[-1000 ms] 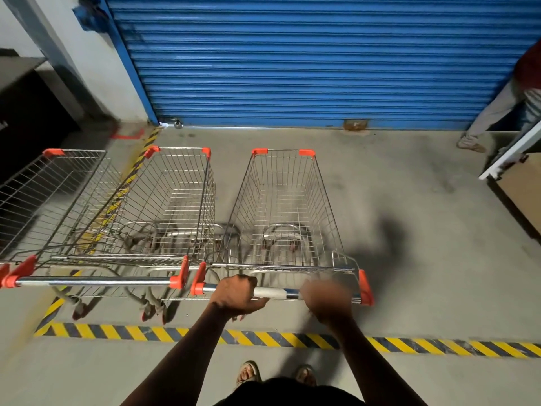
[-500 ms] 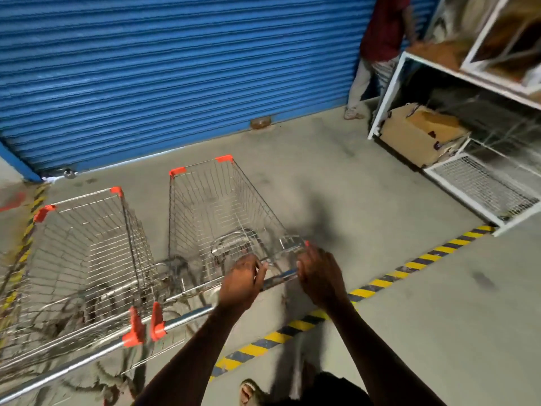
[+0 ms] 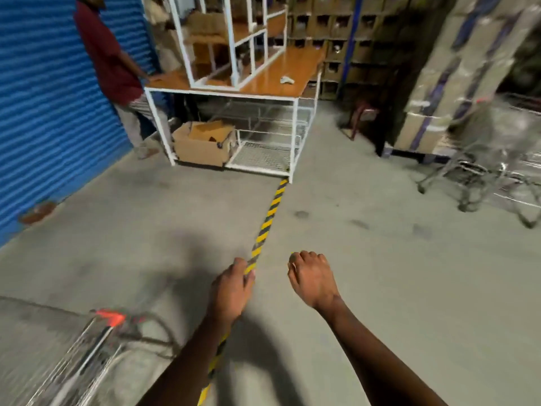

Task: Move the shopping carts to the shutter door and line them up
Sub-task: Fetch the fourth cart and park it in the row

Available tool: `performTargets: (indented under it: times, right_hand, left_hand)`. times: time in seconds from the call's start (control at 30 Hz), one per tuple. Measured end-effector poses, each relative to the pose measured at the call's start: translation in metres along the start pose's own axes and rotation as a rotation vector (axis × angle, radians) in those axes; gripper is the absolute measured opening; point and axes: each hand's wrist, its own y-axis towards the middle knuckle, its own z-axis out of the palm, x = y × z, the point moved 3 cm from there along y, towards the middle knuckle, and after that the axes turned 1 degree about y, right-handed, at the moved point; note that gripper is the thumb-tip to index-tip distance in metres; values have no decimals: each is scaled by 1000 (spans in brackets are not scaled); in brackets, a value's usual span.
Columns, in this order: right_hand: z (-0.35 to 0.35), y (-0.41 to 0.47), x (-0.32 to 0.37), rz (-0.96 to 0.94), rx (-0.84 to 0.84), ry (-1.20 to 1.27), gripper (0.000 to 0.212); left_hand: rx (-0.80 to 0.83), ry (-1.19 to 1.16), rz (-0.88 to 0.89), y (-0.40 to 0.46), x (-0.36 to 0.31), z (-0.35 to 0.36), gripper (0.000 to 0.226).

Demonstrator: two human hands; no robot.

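- Head view, hands: the left hand (image 3: 232, 288) and the right hand (image 3: 311, 278) both hang over the bare concrete floor (image 3: 380, 273) with fingers loosely curled. Neither one has hold of anything or touches a cart.
- Head view, what looks done: one shopping cart (image 3: 87, 356) with an orange corner cap sits at the bottom-left edge, on the shutter side of the yellow-and-black floor stripe (image 3: 269, 212). The blue shutter door (image 3: 52, 112) runs up the left side. Judging by that, this cart is parked near the door, though I cannot tell whether it is squared up with any row.
- Head view, what looks left: further carts (image 3: 491, 162) stand by the wrapped stacks of boxes (image 3: 456, 71) at the right, well apart from the shutter. These likely remain to be fetched, so the job seems only partly through.
- Head view, hard to make out:
  - The near cart is cut off by the frame and smeared by motion; its handle and wheels are not readable.
  - The far carts blur together, so their count is unclear.
  - Any other carts already lined up are out of view.
- Head view, surroundings: a person in a red shirt (image 3: 108, 54) stands between the shutter and a white-framed table (image 3: 234, 92), with a cardboard box (image 3: 202, 145) under it.
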Motion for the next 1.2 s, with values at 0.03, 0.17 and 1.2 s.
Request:
performTargets:
  times: [0.03, 0.17, 1.2]
  right_hand:
    - [-13, -8, -37, 46, 4, -19, 20]
    - [-59, -46, -182, 228, 24, -117, 19]
    - [-260, -167, -913, 1106, -144, -436, 20]
  left_hand:
    - [35, -22, 18, 11, -32, 17, 25]
    - [144, -113, 124, 38, -168, 87, 21]
    - [561, -248, 1045, 225, -974, 479, 21]
